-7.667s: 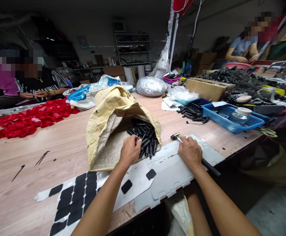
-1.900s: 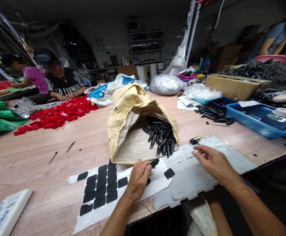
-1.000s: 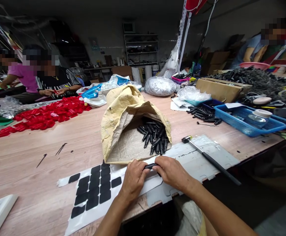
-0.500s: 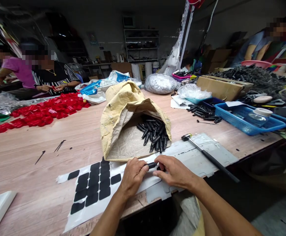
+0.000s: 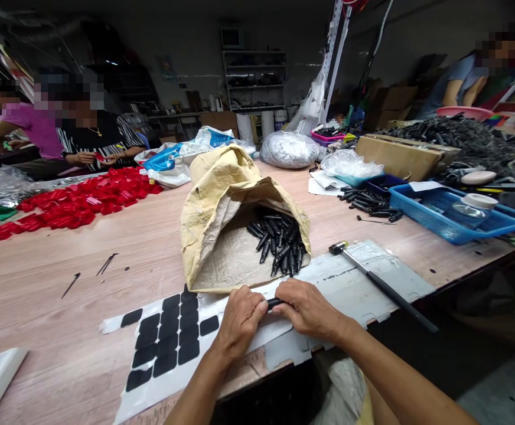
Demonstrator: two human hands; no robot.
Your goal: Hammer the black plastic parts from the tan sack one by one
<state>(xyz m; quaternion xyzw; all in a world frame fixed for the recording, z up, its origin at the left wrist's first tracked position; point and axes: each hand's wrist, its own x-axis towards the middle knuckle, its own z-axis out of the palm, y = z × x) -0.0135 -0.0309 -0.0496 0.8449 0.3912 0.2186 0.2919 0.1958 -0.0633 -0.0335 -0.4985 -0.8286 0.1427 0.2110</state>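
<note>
**A:** What are the hands on?

**B:** One black part (image 5: pixel 274 303). The left hand (image 5: pixel 240 316) is closed on its nine o'clock end, and the right hand (image 5: pixel 308 307) is closed on its three o'clock end.

**A:** Where is it?

**B:** Low over the table (image 5: pixel 151 248), near the front edge.

**A:** What lies around it?

**B:** The sack (image 5: pixel 222 200) lies open at twelve o'clock from the hands, with more black parts (image 5: pixel 279 239) in its mouth. The pad sheet (image 5: pixel 160 386) is at eight o'clock, partly under the left hand. A hammer (image 5: pixel 384 287) lies at two o'clock on a grey sheet (image 5: pixel 350 295), apart from the right hand.

**A:** And farther off?

**B:** Red pieces (image 5: pixel 75 203) at ten o'clock and a blue tray (image 5: pixel 417 215) at two.
</note>
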